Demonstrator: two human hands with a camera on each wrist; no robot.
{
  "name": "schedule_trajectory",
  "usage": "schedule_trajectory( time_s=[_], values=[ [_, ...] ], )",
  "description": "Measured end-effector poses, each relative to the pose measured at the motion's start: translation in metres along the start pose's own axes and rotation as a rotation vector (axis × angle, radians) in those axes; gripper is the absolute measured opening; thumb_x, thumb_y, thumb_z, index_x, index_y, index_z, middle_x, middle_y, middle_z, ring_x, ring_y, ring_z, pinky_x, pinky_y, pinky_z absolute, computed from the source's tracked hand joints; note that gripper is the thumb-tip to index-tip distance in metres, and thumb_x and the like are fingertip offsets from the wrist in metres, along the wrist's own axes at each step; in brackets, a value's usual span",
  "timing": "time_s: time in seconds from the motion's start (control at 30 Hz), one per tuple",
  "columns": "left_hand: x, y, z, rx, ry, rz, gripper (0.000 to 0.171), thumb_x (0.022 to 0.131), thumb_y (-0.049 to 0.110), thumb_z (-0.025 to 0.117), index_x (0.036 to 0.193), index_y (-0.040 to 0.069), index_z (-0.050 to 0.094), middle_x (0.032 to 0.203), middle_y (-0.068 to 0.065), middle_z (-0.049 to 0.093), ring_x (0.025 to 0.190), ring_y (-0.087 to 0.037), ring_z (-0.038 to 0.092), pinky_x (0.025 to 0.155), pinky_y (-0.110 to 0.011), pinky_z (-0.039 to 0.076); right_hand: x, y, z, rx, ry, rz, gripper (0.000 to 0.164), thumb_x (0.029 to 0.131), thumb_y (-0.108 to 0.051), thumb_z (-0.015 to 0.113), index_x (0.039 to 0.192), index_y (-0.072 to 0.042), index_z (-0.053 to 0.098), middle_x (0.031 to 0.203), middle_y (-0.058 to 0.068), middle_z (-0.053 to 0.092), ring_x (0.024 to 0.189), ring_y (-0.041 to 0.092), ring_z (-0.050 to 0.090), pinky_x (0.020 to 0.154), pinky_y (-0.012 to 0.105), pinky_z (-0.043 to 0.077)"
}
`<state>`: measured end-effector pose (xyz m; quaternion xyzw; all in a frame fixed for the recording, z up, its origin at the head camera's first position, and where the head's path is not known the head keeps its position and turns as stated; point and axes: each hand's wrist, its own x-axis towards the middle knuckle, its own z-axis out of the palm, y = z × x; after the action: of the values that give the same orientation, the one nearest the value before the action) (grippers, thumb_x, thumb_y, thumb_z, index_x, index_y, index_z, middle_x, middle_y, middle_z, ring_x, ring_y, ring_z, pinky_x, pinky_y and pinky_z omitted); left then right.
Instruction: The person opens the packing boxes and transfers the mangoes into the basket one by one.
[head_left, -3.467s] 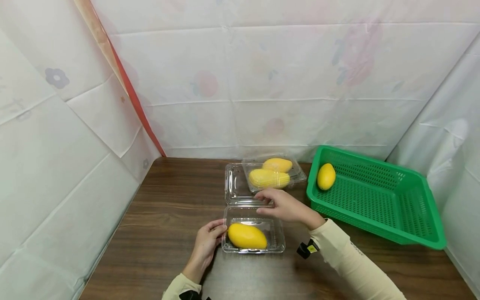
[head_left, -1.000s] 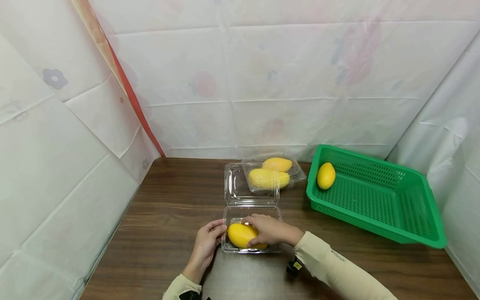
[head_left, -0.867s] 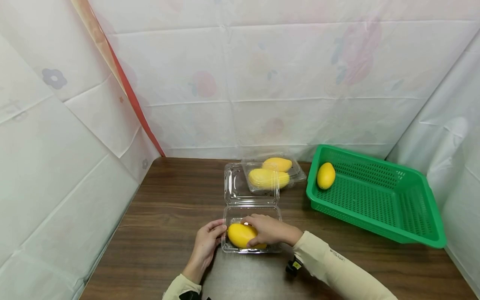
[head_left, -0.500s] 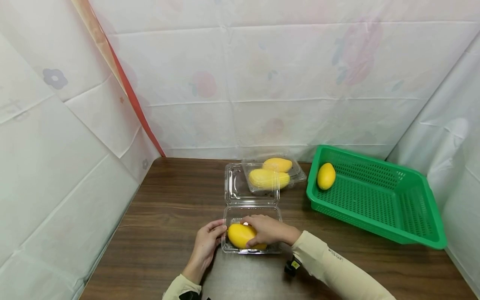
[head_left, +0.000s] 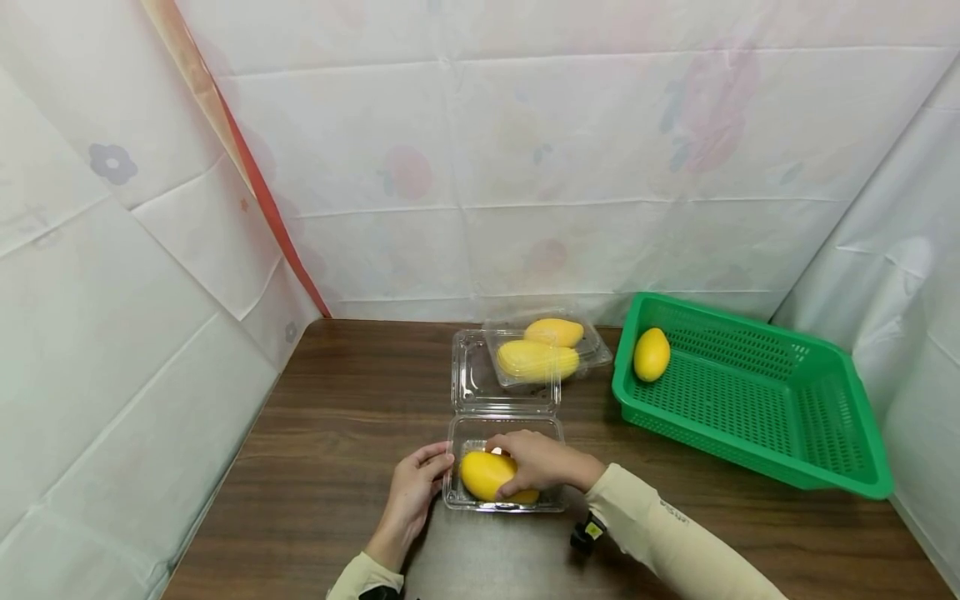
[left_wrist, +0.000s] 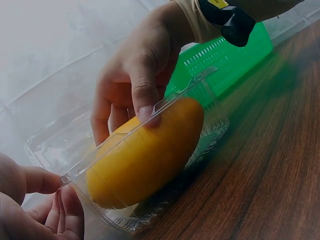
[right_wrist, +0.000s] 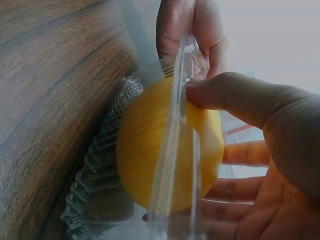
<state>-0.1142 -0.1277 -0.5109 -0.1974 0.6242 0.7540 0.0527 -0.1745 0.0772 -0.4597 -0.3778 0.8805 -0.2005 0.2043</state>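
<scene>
The work area is enclosed at the back and on both sides by white sheets (head_left: 600, 125), creased along fold lines and faintly printed in pastel; near the back left corner they are crossed by a slanting red strip (head_left: 258, 187). Between them a dark brown wood-grain table (head_left: 337, 400) is seen. A green perforated basket (head_left: 750, 454) is set at a slant on its right side, with one yellow fruit (head_left: 652, 355) lodged at the left end.

Both forearms are extended from the near side in cream sleeves (head_left: 660, 525), the right one angled in across the table. Between the hands a hinged container (head_left: 504, 507) of clear plastic is stood, its lid (head_left: 468, 379) laid back; behind the lid, two yellow fruits (head_left: 553, 332) are held in a second clear container (head_left: 597, 350).

The right hand (head_left: 536, 462) is lowered from above into the hinged container, and the mango (head_left: 483, 475) lying there is grasped, thumb on the near side, fingers curved over the far side. Whether any weight is lifted cannot be told. By the left hand (head_left: 414, 483), held low beside the container, its left rim is pinched between thumb and fingers. At the right wrist a small black device (head_left: 587, 533) is worn.
</scene>
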Motion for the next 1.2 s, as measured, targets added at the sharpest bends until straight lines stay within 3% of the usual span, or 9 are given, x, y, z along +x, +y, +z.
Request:
schedule_trajectory(
  time_s=[0.87, 1.2],
  values=[
    [-0.0010, -0.0020, -0.0003, -0.020, -0.016, 0.008, 0.038, 0.092, 0.004, 0.062, 0.125, -0.014, 0.054, 0.090, 0.003, 0.068, 0.073, -0.004, 0.058, 0.066, -0.017, 0.051, -0.0038, 0.0068, 0.0001, 0.046, -0.011, -0.001, 0.064, 0.074, -0.036, 0.082, 0.127, -0.008, 0.060, 0.106, 0.005, 0.069, 0.087, 0.009, 0.061, 0.073, 0.022, 0.050],
    [0.0009, -0.0026, -0.0028, -0.035, -0.027, 0.013, 0.038, 0.092, 0.003, 0.062, 0.125, -0.014, 0.054, 0.093, 0.005, 0.069, 0.074, -0.003, 0.058, 0.066, -0.016, 0.051, -0.0068, 0.0078, -0.0058, 0.083, 0.020, -0.021, 0.062, 0.074, -0.032, 0.082, 0.127, -0.008, 0.060, 0.110, 0.007, 0.068, 0.094, 0.015, 0.062, 0.077, 0.025, 0.050]
  ],
)
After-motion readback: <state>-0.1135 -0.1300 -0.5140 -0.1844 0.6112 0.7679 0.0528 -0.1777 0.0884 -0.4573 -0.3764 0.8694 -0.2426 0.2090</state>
